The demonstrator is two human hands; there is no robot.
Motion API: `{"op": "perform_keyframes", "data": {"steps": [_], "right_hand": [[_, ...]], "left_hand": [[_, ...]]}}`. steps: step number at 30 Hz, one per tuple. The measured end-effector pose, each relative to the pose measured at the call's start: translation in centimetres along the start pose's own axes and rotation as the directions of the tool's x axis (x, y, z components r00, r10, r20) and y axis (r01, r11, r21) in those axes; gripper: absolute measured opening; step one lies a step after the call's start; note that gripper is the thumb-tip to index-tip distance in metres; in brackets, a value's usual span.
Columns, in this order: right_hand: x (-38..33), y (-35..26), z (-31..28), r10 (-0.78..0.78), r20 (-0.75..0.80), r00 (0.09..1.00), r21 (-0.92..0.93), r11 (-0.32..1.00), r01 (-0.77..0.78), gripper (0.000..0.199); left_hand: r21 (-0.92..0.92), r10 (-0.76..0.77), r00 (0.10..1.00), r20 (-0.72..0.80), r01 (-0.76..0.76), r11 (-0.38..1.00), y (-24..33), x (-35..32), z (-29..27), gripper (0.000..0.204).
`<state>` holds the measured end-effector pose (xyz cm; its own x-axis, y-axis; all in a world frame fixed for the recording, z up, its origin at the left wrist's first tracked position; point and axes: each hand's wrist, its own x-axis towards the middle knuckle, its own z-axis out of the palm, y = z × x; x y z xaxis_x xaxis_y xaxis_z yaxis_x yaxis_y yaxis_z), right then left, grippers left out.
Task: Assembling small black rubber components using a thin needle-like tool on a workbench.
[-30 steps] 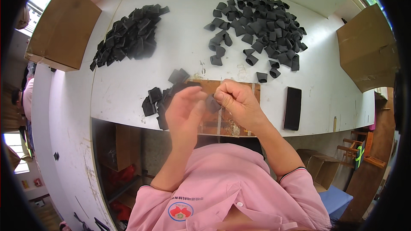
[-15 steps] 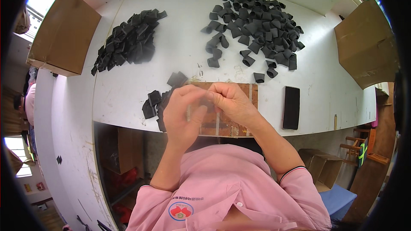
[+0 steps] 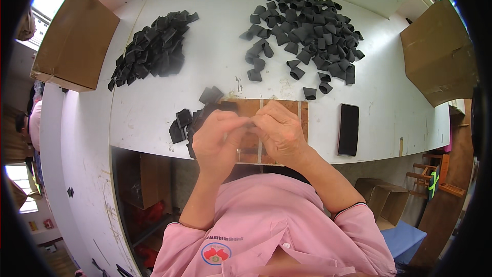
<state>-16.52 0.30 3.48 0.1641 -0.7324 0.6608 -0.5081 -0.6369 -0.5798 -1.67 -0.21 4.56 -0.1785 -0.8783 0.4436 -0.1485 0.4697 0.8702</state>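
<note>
Above a brown board point(image 3: 279, 103) with pale strips, at the table's near edge, my two hands meet fingertip to fingertip. My left hand point(image 3: 218, 138) is closed in a pinch, and my right hand point(image 3: 280, 132) has its fingers curled and pressed together against it. Something small and dark shows between the fingertips, mostly hidden and blurred. Just left of the board lies a small heap of flat black pieces point(image 3: 178, 132), partly covered by my left hand. Behind that hand, a dark piece point(image 3: 225, 106) lies over the board's far left corner.
A pile of flat black pieces point(image 3: 154, 46) lies far left on the white table point(image 3: 220, 46). Many curled black tube-like pieces point(image 3: 312, 31) spread at far right. A phone point(image 3: 348, 130) lies right of the board. Cardboard boxes point(image 3: 77, 38) stand at both sides.
My right hand has turned, its fingers now more curled over the fingertips of my left. My left hand has closed further and shifted slightly. The piles look the same.
</note>
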Motion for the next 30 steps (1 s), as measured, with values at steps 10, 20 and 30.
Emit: {"op": "perform_keyframes", "data": {"steps": [10,20,30], "right_hand": [[1.0,-2.0,-0.5,0.1,0.01,0.995,0.012,0.995,-0.1,0.019],[1.4,-1.6,-0.2,-0.101,-0.007,0.995,-0.28,0.955,0.095,0.016],[0.1,-0.7,0.0,-0.016,-0.003,1.0,-0.09,0.996,0.016,0.018]], "left_hand": [[-0.204,-0.084,0.989,-0.119,0.059,0.977,-0.2,-0.3,0.6,0.013],[-0.893,-0.536,0.844,-0.009,0.234,0.384,-0.6,-1.2,0.8,0.01],[-0.33,-0.269,0.962,-0.05,0.239,0.913,0.1,-0.3,0.1,0.011]]}}
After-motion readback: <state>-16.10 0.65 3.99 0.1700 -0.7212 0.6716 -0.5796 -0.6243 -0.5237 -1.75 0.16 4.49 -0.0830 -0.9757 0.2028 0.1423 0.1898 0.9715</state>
